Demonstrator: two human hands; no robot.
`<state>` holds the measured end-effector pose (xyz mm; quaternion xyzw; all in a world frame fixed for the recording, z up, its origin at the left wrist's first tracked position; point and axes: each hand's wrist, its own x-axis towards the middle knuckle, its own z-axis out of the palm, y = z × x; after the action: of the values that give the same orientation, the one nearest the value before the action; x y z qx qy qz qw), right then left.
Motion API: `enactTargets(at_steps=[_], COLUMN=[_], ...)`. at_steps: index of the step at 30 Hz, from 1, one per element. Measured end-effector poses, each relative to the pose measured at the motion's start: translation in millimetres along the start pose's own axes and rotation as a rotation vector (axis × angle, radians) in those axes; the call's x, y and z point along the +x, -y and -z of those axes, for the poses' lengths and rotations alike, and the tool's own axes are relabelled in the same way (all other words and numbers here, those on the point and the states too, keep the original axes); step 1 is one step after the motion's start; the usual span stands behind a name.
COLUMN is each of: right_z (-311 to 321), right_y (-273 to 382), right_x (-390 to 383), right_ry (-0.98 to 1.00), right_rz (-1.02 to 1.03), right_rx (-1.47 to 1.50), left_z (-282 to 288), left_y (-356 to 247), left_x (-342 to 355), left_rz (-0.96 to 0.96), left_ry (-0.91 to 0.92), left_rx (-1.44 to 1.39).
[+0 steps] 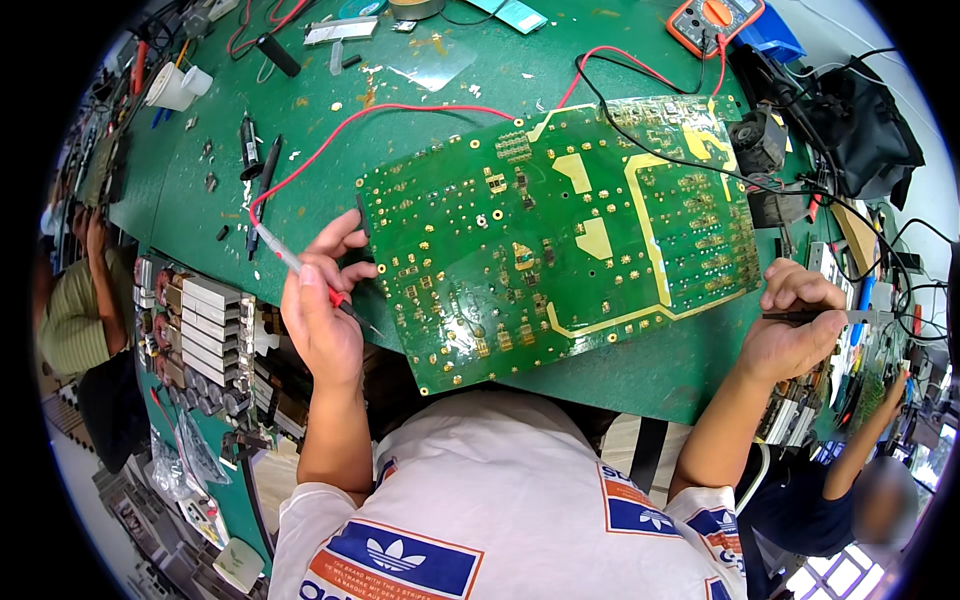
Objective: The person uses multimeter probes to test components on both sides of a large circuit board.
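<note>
A large green circuit board (480, 250) lies tilted across the workbench in front of me, its face covered in solder points and bare gold strips. At its left edge is my left hand (328, 325), closed around a red multimeter probe (340, 299) whose metal tip points down and right. Some of its fingertips reach up to the board's edge. Off the board's lower right corner, my right hand (795, 325) pinches a black multimeter probe (792, 316). Red and black leads run over the board to an orange multimeter (714, 20) at the far right.
Black pen-like tools (262, 195) lie left of the board. A tape roll (416, 8), a clear plastic sheet (432, 65) and scraps are at the back. Heat-sinked boards (208, 335) stand at left. A black bag (865, 125) sits at right. Other people (840, 505) work on both sides.
</note>
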<state>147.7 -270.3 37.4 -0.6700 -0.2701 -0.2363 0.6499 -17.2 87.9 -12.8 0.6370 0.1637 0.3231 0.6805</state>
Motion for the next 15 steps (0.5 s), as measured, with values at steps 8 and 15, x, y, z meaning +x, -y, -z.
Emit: enactTargets(at_steps=[8, 15], right_z=[-3.5, -4.6], right_y=[-0.1, 0.4], right_x=[-1.0, -1.7], right_ry=[0.009, 0.021], right_rz=[-0.042, -0.045], right_rx=[0.004, 0.001], left_z=[0.9, -0.6], left_y=[0.2, -3.9], left_x=[-2.3, -2.7], left_rz=[-0.024, -0.032], left_ry=[0.020, 0.066], left_rx=[0.027, 0.076])
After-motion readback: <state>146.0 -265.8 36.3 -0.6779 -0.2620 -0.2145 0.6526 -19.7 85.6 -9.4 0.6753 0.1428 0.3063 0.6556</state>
